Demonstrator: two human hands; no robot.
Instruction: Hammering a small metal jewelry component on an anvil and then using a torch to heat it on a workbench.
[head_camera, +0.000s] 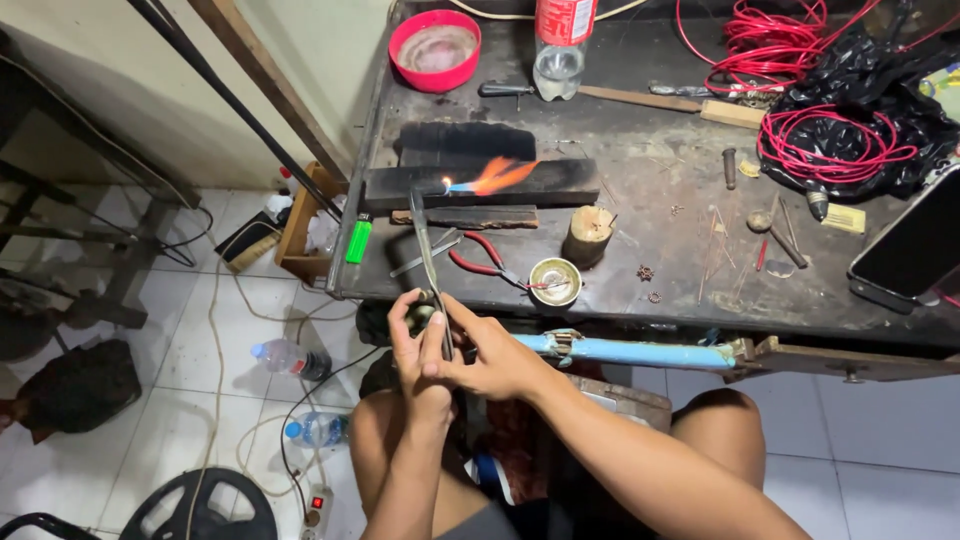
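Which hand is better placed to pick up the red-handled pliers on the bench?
Probably the right hand: it lies nearer the red-handled pliers, while the left hand grips the torch.

From my remote seat I saw a dark, scorched workbench (640, 290) running ahead of the grip and off to its right, with a pale blue bar (630, 351) along its near edge. Left of the grip and below it lay a floor of white tiles (200, 360), crossed by loose cables and lit evenly. Two plastic bottles (290, 357) lay on the tiles just left of the grip. Farther left stood a dark metal frame (90, 250) against a cream wall (140, 110). A small wooden crate (300, 225) sat by the bench's left corner.
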